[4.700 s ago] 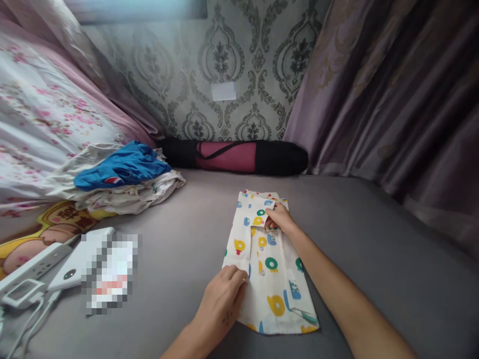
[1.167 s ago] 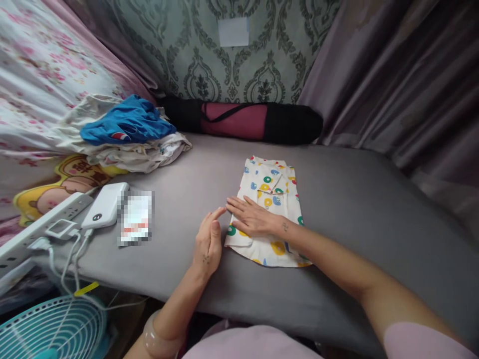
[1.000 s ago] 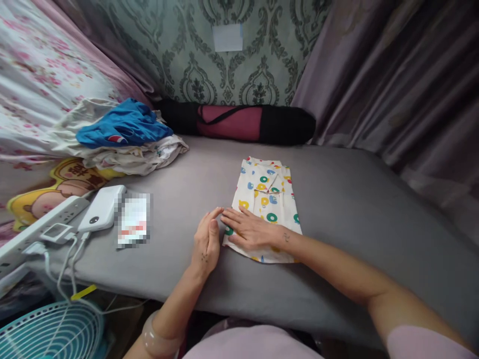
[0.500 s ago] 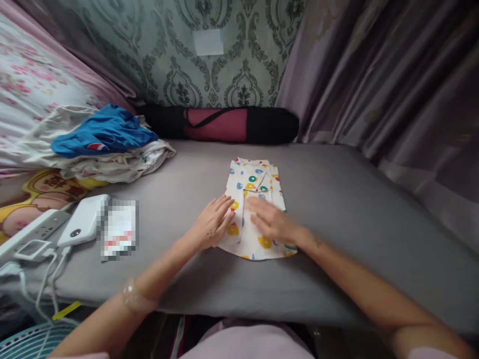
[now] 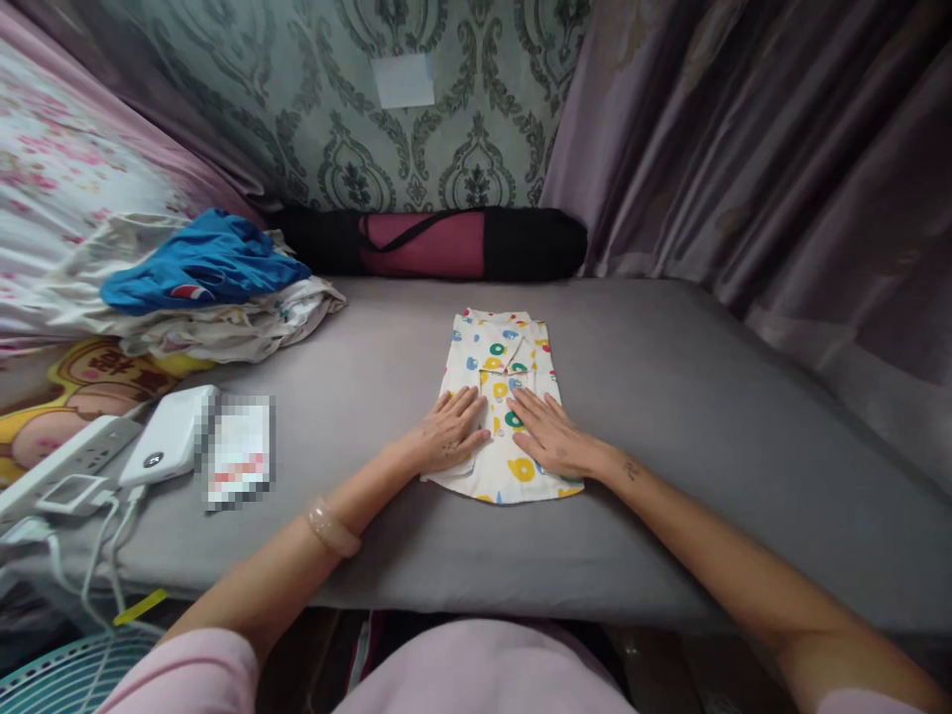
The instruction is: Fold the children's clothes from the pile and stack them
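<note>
A small white shirt [image 5: 513, 478] with colourful duck and ring prints lies on the grey sheet, its sides and sleeves folded inward to a narrow shape. My left hand [image 5: 452, 428] rests flat on its left side, fingers stretched out. On the right part of the shirt lies my right hand [image 5: 546, 433], palm down with the fingers spread. Both palms touch the cloth, and neither hand grips it. The curved hem faces me and the top edge points to the wall.
Heaped clothes with a blue shirt [image 5: 212, 260] lie at the back left. A power strip [image 5: 70, 461], a white power bank [image 5: 170, 436] and a blurred packet [image 5: 239, 451] sit on the left. Along the wall lies a black and maroon long bag [image 5: 423, 245]. A teal fan [image 5: 70, 679] stands lower left.
Both hands have settled flat on the shirt. My right hand was blurred in motion and is now still. My left hand has shifted slightly right, further onto the cloth.
</note>
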Demonstrator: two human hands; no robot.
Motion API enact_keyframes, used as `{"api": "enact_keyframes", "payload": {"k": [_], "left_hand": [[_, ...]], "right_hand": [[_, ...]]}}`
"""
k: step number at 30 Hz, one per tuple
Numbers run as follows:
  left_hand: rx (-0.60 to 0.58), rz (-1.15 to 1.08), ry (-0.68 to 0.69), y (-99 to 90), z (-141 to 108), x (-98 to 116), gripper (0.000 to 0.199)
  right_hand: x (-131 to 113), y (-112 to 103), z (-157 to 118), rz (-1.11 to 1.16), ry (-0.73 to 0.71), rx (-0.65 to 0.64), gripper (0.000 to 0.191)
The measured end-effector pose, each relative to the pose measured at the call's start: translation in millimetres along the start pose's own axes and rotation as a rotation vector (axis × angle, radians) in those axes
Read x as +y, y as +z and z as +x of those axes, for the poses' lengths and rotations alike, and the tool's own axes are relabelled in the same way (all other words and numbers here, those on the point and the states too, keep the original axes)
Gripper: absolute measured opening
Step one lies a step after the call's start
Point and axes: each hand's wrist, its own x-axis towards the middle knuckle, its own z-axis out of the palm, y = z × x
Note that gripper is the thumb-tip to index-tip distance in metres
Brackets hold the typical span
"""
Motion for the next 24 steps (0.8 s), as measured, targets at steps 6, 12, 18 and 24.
{"api": "enact_keyframes", "payload": {"k": [6, 12, 18, 24], "left_hand": [[-0.019, 0.016, 0.052, -2.4, -25, 20, 0.065], [0.022, 0.066, 0.134, 4.3, -53, 37, 0.062], [0.053, 0.062, 0.226, -3.2, -84, 64, 0.066], [0.140, -0.037, 0.179, -24.3, -107, 53, 0.050]], "right_hand": [[-28, -1, -32, 0.024, -0.092, 0.014, 0.062], [-61, 0, -62, 0.038, -0.123, 0.004, 0.060], [-92, -10, -94, 0.177, -0.196, -0.055, 0.056], [-68, -32, -111, 0.320, -0.148, 0.073, 0.030]]}}
